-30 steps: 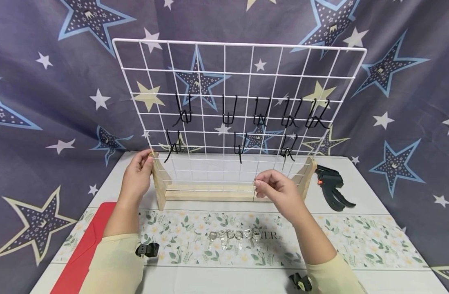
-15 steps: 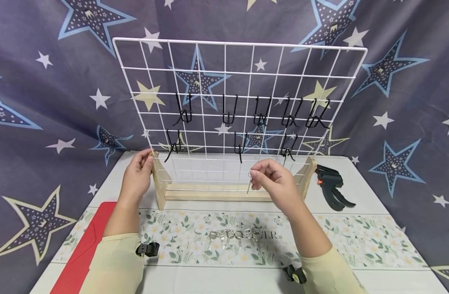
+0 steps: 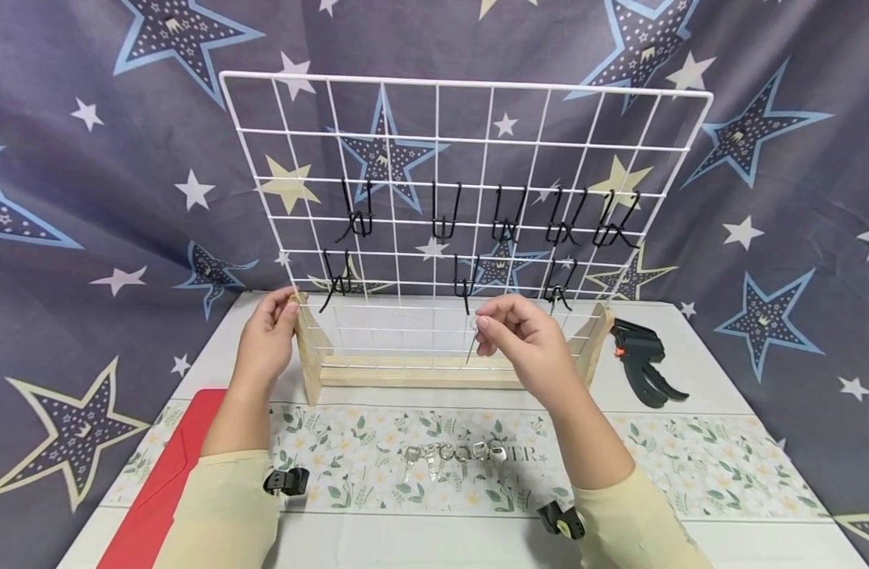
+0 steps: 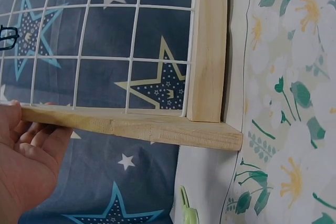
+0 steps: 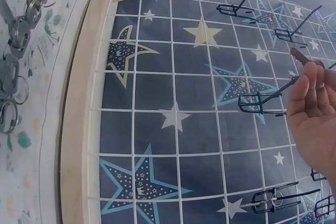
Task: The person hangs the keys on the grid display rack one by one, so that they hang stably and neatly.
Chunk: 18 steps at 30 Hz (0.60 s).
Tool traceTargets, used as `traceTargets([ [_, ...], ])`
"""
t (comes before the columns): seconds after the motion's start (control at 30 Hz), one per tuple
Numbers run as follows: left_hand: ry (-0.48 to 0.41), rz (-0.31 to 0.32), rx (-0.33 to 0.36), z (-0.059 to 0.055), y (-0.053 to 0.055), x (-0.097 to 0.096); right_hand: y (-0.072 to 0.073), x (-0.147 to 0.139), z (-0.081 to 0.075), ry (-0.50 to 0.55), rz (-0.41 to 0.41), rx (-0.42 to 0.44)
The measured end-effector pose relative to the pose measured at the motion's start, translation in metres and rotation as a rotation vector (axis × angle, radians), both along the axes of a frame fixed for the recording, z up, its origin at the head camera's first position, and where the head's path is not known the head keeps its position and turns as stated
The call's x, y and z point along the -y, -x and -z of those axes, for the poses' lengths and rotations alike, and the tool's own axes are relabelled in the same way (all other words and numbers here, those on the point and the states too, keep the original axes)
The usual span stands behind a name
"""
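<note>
My right hand [image 3: 523, 344] pinches a key [image 3: 470, 346] between thumb and fingertips, its blade hanging down. In the right wrist view the key's toothed blade [image 5: 300, 56] sticks out past the fingers, close to a black double hook [image 5: 252, 103]. That hook is the middle one of the lower row on a white wire grid [image 3: 470, 82]. At the lower right, another hook [image 3: 561, 273] has a key on it. My left hand [image 3: 263, 336] grips the wooden side piece [image 3: 307, 348] of the grid's stand, fingers beneath it in the left wrist view.
Several keys [image 3: 462, 454] lie in a row on a floral runner [image 3: 377, 494] in front of the stand. A black plastic clamp [image 3: 644, 367] lies to the right. A red flat folder [image 3: 167, 458] lies under the left forearm. More black hooks [image 3: 444, 225] hang in the upper row.
My right hand has moved left and up with the key, toward the middle lower hook. The key has tilted a little. My left hand has stayed on the stand.
</note>
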State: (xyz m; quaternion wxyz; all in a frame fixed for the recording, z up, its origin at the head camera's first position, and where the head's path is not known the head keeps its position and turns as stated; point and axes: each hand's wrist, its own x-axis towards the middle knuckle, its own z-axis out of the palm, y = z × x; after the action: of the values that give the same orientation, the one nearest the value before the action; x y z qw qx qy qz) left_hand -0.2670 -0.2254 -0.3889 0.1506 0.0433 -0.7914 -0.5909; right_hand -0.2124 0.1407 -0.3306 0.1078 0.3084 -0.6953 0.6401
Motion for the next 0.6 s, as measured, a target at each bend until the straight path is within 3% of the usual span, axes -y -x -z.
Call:
traceTargets([
  [0.6,-0.007,0.012,-0.012,-0.0008,-0.0014,0.0000,0.0094,0.0102,0.0016,-0.012,0.044,0.020],
])
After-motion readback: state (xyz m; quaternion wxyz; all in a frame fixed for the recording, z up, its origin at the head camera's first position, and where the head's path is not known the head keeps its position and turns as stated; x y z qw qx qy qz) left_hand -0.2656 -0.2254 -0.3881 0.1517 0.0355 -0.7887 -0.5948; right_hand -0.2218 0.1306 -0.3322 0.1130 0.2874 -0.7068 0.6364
